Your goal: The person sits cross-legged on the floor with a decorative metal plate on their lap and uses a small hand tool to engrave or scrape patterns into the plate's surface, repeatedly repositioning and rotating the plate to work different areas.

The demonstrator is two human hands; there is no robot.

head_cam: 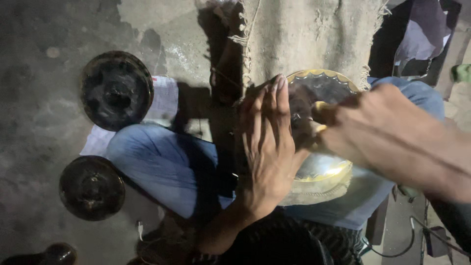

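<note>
Rough, stained concrete floor with a frayed burlap sack (304,34) spread over it up top; the person sits cross-legged in blue jeans (162,167) and the work happens right over the lap. The left hand (267,147) lies flat with fingers straight and together, palm pressed against the near side of a round glassy dish with a yellow scalloped rim (324,81), bracing it; the right hand (387,132) comes in from the far side, fingers curled around something small and yellowish (320,128) pushed against the dish's face (too motion-blurred to say what it is, could be a cloth or pad). So it looks mid-stroke, the dish being rubbed or wiped while gripped between both hands over a pale cloth (314,196) on the knee; how much of its surface is finished can't be judged from here. Well off beyond the left hand's back, two dark round metal discs (117,91) (91,187) sit on the floor, one on a white sheet of paper (164,100); neither is being touched.
</note>
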